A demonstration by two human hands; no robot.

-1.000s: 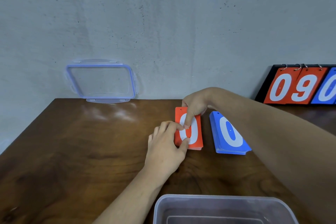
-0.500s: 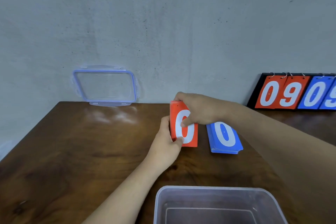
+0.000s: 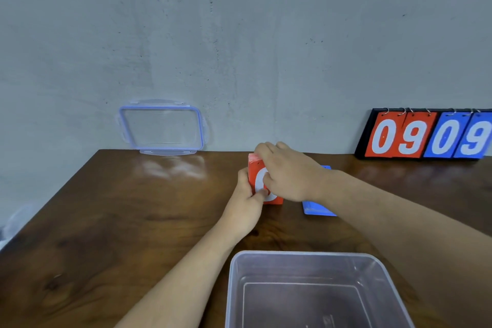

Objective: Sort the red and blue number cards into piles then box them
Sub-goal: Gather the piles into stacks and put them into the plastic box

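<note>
Red card stack (image 3: 252, 169) upright on end

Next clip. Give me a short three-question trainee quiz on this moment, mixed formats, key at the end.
1. Which hands grip the stack of red number cards?
2. True or false: the stack of blue number cards is inside the clear plastic box.
3. The clear lid with a blue rim: A) leans against the grey wall, B) covers the box, C) lies inside the box.
Key: 1. both, left hand and right hand; 2. false; 3. A.
</note>
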